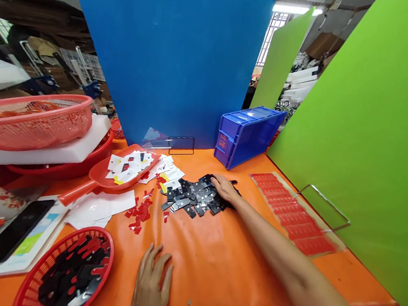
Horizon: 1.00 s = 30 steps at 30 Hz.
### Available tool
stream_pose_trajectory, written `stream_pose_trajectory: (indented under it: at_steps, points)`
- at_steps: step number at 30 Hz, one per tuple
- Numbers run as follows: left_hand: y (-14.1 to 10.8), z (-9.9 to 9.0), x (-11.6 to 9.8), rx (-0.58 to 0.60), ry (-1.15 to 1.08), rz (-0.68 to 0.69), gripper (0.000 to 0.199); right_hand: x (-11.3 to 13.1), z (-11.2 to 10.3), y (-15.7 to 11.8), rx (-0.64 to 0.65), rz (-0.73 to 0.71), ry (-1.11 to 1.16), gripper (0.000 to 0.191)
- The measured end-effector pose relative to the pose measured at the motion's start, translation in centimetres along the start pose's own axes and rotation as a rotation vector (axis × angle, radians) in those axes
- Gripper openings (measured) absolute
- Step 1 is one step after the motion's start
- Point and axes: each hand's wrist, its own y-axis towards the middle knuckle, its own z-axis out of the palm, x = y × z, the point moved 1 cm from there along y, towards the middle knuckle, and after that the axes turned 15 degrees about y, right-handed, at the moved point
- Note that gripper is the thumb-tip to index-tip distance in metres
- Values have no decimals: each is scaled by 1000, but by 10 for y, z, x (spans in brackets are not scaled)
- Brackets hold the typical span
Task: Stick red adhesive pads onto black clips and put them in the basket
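My right hand (224, 189) reaches across the orange tabletop and rests on the far right side of a pile of small black tags (196, 197). Its fingers are stretched over the tags, and no tag shows in its grasp. Near the front edge, my left hand (151, 282) lies on the table with its fingers spread, holding nothing. Between my left hand and the pile are scattered small red pieces (142, 212). A red basket (106, 270) of black and red pieces stands left of my left hand.
A red scoop (97, 170) holds white cards beside more loose cards (170, 171). At the back right stands a blue bin (250, 135). A red sheet (295, 213) lies along the green panel (376, 139). At left are a phone (14, 231), a mug (1, 204) and stacked baskets (38, 129).
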Motion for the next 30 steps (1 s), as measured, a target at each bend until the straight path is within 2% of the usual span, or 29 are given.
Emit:
stream_pose_trajectory:
  at_steps: [6, 10, 13, 15, 19, 22, 24, 26, 30]
  points:
    - [1, 3, 3, -21, -7, 44, 23, 27, 12, -16, 45, -33, -27, 46]
    - [3, 5, 5, -51, -1, 91, 25, 38, 5, -32, -24, -20, -87, 55]
    - [4, 4, 4, -58, -9, 96, 25, 32, -17, -60, -117, 49, -166, 57]
    - [4, 3, 3, -51, -17, 87, 25, 17, -40, -89, -141, 136, -224, 58]
    - [4, 0, 1, -12, -22, 66, 25, -26, -91, -158, -219, 443, -425, 75]
    - [4, 0, 1, 8, -21, 56, 26, -46, -114, -199, -208, 616, -557, 86]
    - [4, -1, 0, 15, -17, 51, 26, -47, -117, -215, -140, 630, -583, 80]
    - [4, -2, 0, 14, -12, 52, 26, -39, -114, -221, -81, 577, -595, 64]
    - [6, -4, -1, 15, 1, 68, 25, -22, -106, -218, -72, 504, -603, 31]
